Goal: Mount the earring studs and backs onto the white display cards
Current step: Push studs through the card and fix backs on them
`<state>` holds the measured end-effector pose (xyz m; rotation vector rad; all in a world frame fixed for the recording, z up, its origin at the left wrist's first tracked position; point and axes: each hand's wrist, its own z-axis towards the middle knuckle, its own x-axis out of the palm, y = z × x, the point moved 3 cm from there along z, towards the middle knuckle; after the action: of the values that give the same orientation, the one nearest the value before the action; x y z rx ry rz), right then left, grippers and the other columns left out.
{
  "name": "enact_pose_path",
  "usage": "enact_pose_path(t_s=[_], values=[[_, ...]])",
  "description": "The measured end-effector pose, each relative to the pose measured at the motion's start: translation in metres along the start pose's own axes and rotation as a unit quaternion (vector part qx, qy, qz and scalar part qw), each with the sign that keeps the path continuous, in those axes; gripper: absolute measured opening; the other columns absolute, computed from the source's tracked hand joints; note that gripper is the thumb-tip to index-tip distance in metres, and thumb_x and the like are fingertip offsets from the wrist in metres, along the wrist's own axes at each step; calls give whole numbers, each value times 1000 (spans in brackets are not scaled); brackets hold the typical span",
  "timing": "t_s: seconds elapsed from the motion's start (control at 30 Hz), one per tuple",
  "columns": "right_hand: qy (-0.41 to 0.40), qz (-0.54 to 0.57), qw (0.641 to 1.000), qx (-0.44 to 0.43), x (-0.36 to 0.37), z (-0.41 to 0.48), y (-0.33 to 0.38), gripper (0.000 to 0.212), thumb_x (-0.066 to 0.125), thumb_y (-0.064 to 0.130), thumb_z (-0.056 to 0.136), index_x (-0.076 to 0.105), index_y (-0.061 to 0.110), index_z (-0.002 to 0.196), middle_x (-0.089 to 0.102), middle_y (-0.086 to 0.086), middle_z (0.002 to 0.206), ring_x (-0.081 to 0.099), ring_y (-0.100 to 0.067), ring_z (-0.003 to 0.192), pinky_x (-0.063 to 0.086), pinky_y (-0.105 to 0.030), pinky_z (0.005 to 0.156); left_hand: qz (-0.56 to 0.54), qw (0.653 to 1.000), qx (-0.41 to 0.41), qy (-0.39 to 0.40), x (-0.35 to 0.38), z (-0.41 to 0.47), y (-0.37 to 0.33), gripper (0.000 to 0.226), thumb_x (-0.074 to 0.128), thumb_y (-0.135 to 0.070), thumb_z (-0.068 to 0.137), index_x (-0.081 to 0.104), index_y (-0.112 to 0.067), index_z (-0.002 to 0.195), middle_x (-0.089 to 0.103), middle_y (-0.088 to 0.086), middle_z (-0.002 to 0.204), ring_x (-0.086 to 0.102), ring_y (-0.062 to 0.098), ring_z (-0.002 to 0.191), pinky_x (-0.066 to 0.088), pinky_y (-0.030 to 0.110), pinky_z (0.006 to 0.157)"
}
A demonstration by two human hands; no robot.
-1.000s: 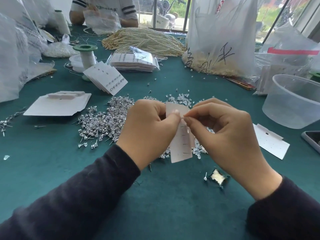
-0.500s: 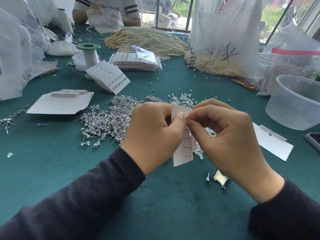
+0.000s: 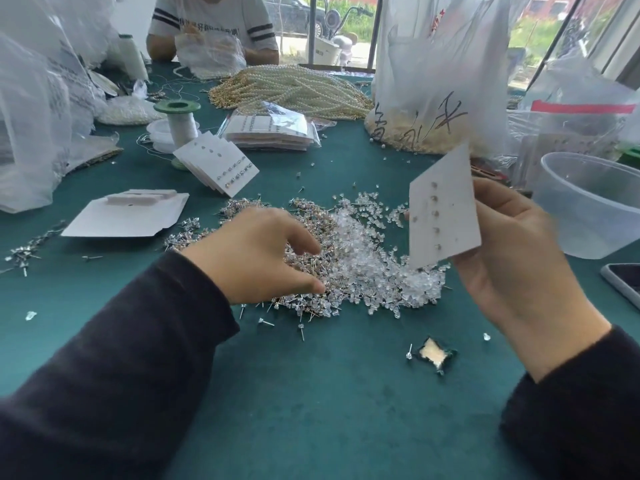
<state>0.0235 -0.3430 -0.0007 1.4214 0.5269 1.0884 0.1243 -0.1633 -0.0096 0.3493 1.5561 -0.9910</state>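
On the near middle of the green table point(image 3: 311, 403): a heap of silver earring studs point(image 3: 242, 211) running rightward into a heap of clear earring backs point(image 3: 367, 258).

Left hand point(image 3: 256, 258): palm down on the stud heap, fingers bent, thumb and forefinger apart, tips among the studs. Nothing plainly pinched between them.

Right hand point(image 3: 512, 258): raised just right of the backs, gripping a white display card point(image 3: 446, 209) by its right edge, fingers passing behind it. Card tilted, lower corner over the backs. One column of five studs is mounted along its left side.

Left and farther off: a fan of filled cards point(image 3: 218, 164), a flat stack of blank cards point(image 3: 128, 216), a thread spool point(image 3: 178, 123). Far middle: pearl strands point(image 3: 294, 88). Right: a clear plastic bowl point(image 3: 588, 202). A few stray studs lie near the heap's near edge. A second person point(image 3: 211, 26) sits at the far side.
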Motion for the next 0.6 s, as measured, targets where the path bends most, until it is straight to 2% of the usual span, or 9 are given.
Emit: enact_pose_path(t_s=[0.07,0.17,0.23,0.3,0.43,0.5,0.6], values=[[0,13,999,36,2,0,-4,9,64,17,62,73,16,61,69,-3,68,65,-20,67,54,-25,54,16,1000,9,8,7,2,-1,39,71,-45,69,67,-28,104,53,-14,84,43,-8,70,32,18,72],[10,18,997,70,4,-1,-11,10,63,14,60,72,14,60,70,-4,66,65,-19,62,54,-24,52,23,999,8,-39,9,6,-1,17,68,-36,76,71,-26,89,54,-13,76,43,-6,66,36,20,71],[22,17,996,85,5,-1,-13,11,62,13,58,73,14,60,70,-4,65,65,-17,59,55,-24,52,26,998,8,-62,9,7,0,7,67,-28,78,72,-25,82,51,-18,67,42,-7,61,34,16,65],[33,27,994,103,6,-1,-16,14,61,12,57,74,13,61,71,-5,66,66,-18,60,56,-26,53,22,997,4,-67,8,8,0,6,67,-25,79,73,-23,79,49,-20,63,42,-7,58,29,8,55],[51,48,987,143,8,-3,-20,16,60,9,55,73,9,65,70,-8,70,66,-20,63,57,-28,55,-20,996,-6,-91,4,8,0,6,68,-22,77,74,-21,76,48,-22,55,48,-9,52,31,-2,53],[57,57,983,164,8,-4,-22,25,61,8,56,70,5,79,69,-13,79,65,-26,73,57,-33,59,-59,992,-27,-104,1,7,1,5,70,-20,75,75,-21,73,51,-20,50,47,-15,48,30,-3,49],[67,70,978,185,8,-4,-24,32,60,8,59,66,2,90,69,-15,86,66,-27,76,57,-35,65,-100,987,-58,-110,-2,6,2,7,69,-18,74,73,-22,70,55,-16,52,49,-10,47,32,-1,46]])
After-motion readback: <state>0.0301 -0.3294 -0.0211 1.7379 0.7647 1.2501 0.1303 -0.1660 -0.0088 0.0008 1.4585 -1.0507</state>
